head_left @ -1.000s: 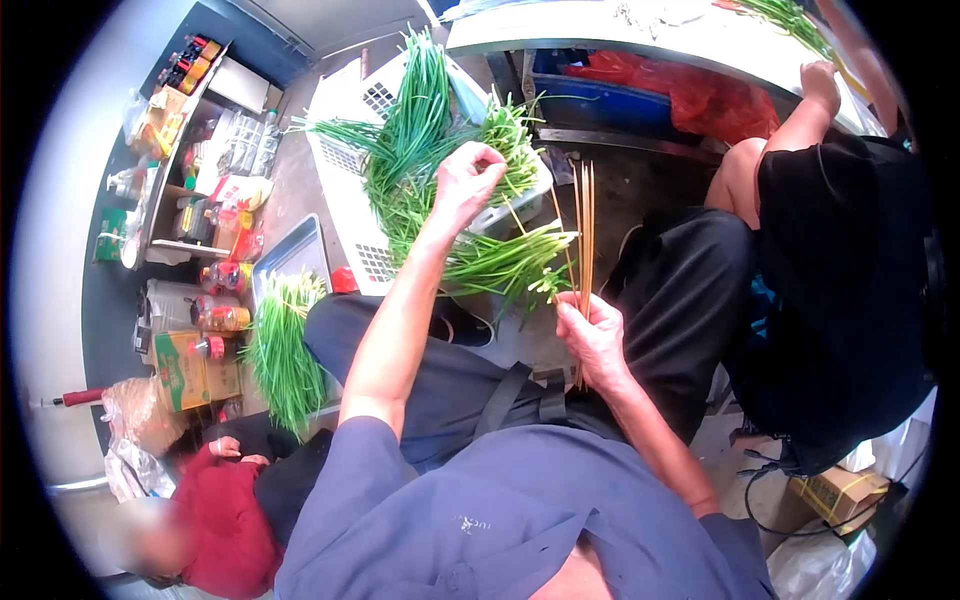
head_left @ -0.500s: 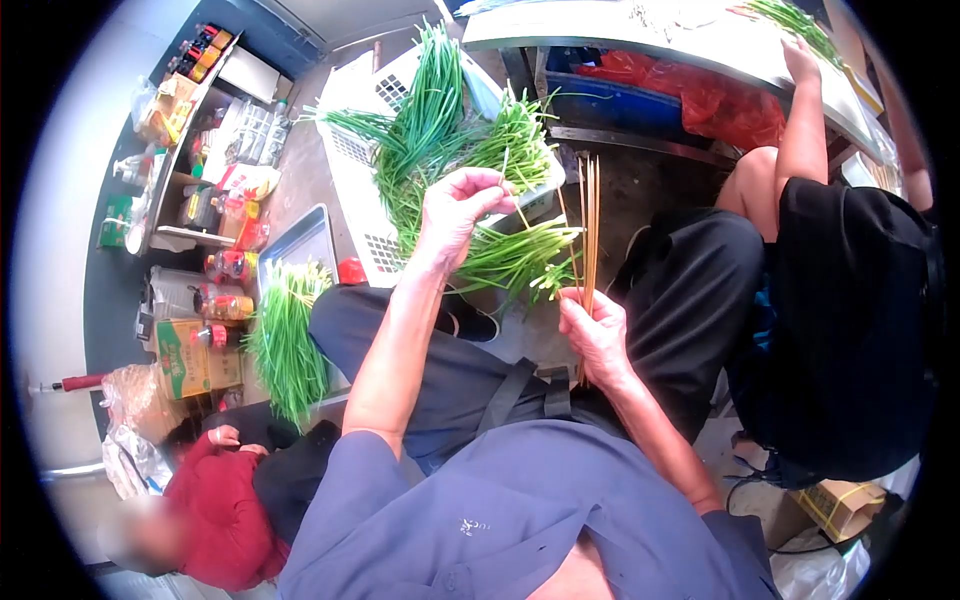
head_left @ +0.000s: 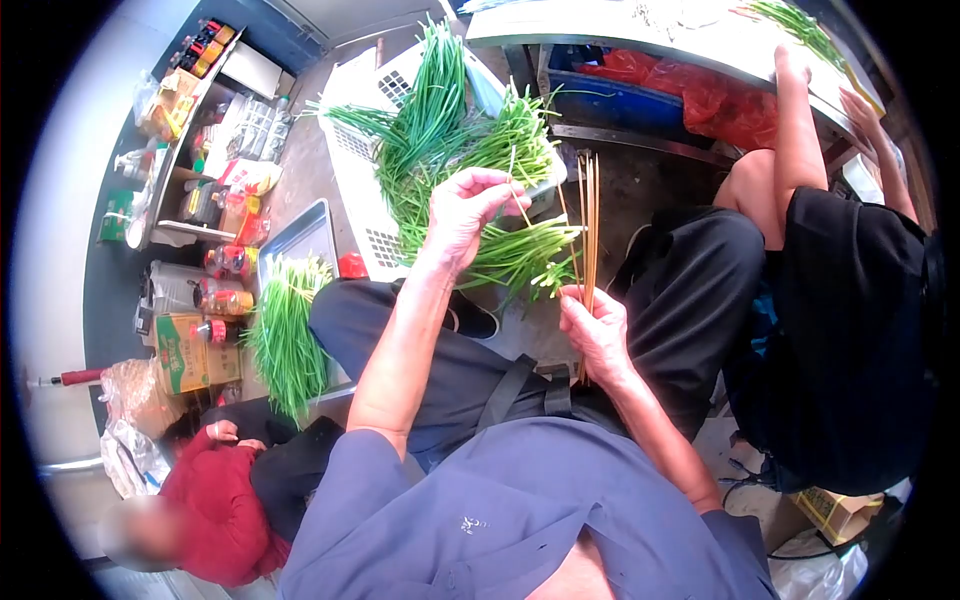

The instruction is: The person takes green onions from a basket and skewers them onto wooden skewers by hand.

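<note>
My right hand (head_left: 597, 335) is closed round a bundle of thin wooden skewers (head_left: 591, 215) that stand upright. One skewer leans apart from the others. Beside its fingertips hang green chives (head_left: 520, 250), with their pale cut ends toward that hand; whether a skewer runs through them I cannot tell. My left hand (head_left: 468, 212) is up and to the left, thumb and forefinger pinching a thin pale stalk (head_left: 519, 200) above these chives. Behind lies a white plastic crate (head_left: 382, 245) heaped with long chives (head_left: 425, 110).
On a metal tray (head_left: 318, 235) at my left lies a chive bundle (head_left: 290, 345). Bottles (head_left: 225, 300) and boxes fill the shelving. A person in red (head_left: 225, 510) sits lower left. Another person in black (head_left: 850, 330) works at the table (head_left: 640, 25), above a blue bin (head_left: 600, 100).
My left hand has shifted slightly right, still pinching the stalk. My right hand stays put with the skewers. The neighbour's hands at the table have moved, and a second one now shows.
</note>
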Available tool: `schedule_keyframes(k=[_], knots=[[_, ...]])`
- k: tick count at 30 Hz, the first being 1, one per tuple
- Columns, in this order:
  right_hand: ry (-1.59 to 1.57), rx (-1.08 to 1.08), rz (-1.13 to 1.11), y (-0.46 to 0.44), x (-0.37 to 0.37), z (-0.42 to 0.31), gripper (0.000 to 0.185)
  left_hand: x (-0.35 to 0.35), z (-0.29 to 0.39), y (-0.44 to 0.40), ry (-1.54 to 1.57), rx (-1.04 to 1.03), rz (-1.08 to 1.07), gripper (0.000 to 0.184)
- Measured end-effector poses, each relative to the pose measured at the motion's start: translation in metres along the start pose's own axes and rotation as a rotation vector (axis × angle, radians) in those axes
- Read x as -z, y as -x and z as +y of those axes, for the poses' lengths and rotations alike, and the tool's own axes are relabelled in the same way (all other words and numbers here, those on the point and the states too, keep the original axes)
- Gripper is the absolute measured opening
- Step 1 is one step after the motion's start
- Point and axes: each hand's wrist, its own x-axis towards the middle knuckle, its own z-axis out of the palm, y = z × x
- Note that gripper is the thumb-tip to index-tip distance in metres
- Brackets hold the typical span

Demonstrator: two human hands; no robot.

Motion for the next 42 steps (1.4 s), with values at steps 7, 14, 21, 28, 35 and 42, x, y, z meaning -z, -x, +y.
schedule_keyframes(k=[7, 14, 21, 28, 35, 42], knots=[[0.002, -0.006, 0.012, 0.0, 0.001, 0.002, 0.02, 0.003, 0.0, 0.0, -0.088, 0.039, -0.047, 0.013], [-0.018, 0.001, 0.004, 0.0, 0.002, 0.003, 0.02, 0.014, 0.003, 0.001, 0.015, 0.178, -0.076, 0.012], [0.008, 0.008, 0.022, 0.0, 0.002, 0.003, 0.02, -0.001, 0.001, 0.014, -0.263, 0.292, -0.192, 0.012], [-0.002, 0.037, 0.028, -0.002, 0.002, -0.002, 0.02, 0.017, -0.009, -0.036, -0.863, -0.32, -0.069, 0.014], [-0.046, 0.037, 0.033, -0.001, 0.006, 0.002, 0.018, 0.022, -0.019, -0.066, -1.368, -0.702, -0.172, 0.016], [-0.034, 0.015, 0.029, -0.002, 0.007, 0.001, 0.021, 0.018, 0.015, -0.049, -0.646, -0.485, 0.01, 0.006]])
